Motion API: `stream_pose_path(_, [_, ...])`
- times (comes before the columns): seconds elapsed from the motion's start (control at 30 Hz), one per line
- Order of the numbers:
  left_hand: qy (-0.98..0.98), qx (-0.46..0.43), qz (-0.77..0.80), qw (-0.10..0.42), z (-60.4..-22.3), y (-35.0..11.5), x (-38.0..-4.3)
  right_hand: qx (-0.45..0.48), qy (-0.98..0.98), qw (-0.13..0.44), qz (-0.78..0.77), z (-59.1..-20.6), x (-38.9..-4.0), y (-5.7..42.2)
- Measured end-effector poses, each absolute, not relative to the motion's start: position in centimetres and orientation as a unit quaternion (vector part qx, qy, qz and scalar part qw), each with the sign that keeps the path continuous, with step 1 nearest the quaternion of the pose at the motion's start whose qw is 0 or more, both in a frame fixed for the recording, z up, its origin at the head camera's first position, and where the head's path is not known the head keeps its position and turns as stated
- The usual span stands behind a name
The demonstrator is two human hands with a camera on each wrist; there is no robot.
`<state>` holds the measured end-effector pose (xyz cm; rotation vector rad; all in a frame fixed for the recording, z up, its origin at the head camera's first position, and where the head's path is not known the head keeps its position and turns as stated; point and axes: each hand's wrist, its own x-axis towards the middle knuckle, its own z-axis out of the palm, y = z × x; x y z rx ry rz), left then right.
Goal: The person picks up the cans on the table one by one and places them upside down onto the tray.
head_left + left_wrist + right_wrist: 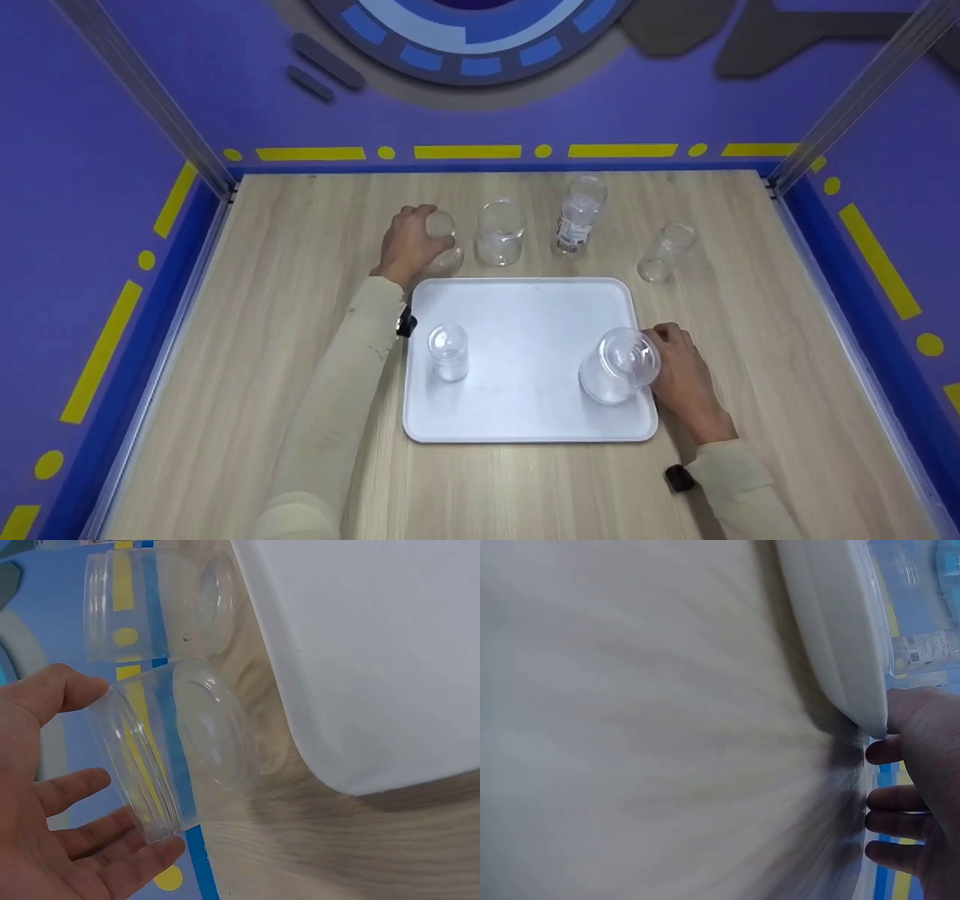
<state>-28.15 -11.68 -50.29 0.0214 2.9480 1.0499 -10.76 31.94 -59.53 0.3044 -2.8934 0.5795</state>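
The left hand [409, 244] grasps a clear jar [208, 731] just behind the back-left corner of the tray [525, 352]; the right hand [681, 371], loosely extended, lies at the tray's right edge. A light, even pinch should steady the jar without denting it.

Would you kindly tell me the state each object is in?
Tray: flat, right hand at its edge
Small jar: standing on the tray
Large jar: standing on the tray
Leftmost rear jar: held by the left hand
Neighbouring jar: upright
Labelled bottle: upright
Rightmost rear jar: upright
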Motion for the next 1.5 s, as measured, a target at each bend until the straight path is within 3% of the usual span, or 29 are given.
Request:
stream_pose_path(1.17, [0.876, 0.022, 0.476, -0.074, -47.0, -12.2, -22.9, 0.102, -0.974, 0.082, 0.187, -59.4, -10.8, 31.9])
stream_pose_path(1.5, [0.835, 0.018, 0.545, -0.07, -46.1, -11.8, -20.7, 0.099, -0.974, 0.076, 0.188, -59.1, -10.8, 31.9])
